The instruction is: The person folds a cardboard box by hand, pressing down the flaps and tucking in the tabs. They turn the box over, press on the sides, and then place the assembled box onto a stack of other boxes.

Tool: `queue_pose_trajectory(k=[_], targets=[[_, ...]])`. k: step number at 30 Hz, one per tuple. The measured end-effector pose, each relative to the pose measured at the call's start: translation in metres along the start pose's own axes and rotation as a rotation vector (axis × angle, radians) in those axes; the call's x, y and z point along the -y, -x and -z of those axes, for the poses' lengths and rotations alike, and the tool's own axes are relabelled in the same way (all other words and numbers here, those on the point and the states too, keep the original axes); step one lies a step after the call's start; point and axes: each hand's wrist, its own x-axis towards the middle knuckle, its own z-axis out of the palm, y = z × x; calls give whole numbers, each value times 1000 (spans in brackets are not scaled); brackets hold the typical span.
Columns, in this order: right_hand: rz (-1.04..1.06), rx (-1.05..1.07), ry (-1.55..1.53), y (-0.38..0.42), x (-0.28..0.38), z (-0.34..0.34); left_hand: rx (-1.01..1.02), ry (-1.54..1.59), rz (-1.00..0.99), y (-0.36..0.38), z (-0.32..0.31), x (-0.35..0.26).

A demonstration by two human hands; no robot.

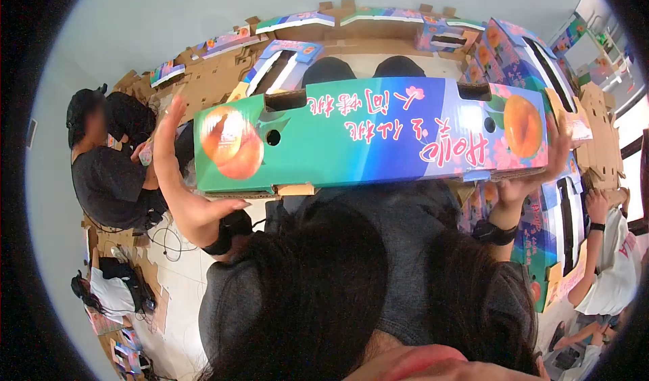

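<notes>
A printed cardboard peach box [318, 144], green, blue and pink with peach pictures, spans the space in front of my chest. Its lettering appears upside down, and cut-outs show along its far edge. My left hand [179, 171] is against the box's left end, fingers extended up its side and thumb near the lower edge. At the opposite end my right hand [551, 154] grips the corner, fingers partly hidden by the box. Both wrists wear black bands.
More peach boxes [531, 63] are stacked at the right, and another box [280, 66] stands beyond mine on the left. Flat brown cardboard [216, 77] lies along the far wall. A person in black [108, 178] sits at left; a person in white [615, 266] is at right.
</notes>
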Motion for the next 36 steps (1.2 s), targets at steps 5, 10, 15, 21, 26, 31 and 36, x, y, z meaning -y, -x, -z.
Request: queue_pose_trajectory(k=[5, 10, 15, 21, 26, 31, 36], targets=[[-582, 220, -464, 43, -30, 27, -15, 365, 209, 0, -14, 14], [-827, 299, -644, 69, -48, 41, -18, 540, 287, 1, -33, 25], [-848, 400, -516, 61, -45, 46, 28, 454, 250, 0, -33, 29], [-824, 504, -470, 74, -57, 58, -63, 415, 270, 0, -35, 24], [-819, 416, -608, 59, -28, 54, -54, 419, 279, 1, -36, 18], [-769, 446, -588, 59, -43, 57, -94, 481, 342, -6, -45, -2], [-733, 476, -575, 61, -43, 68, 43, 567, 398, 3, -31, 0]])
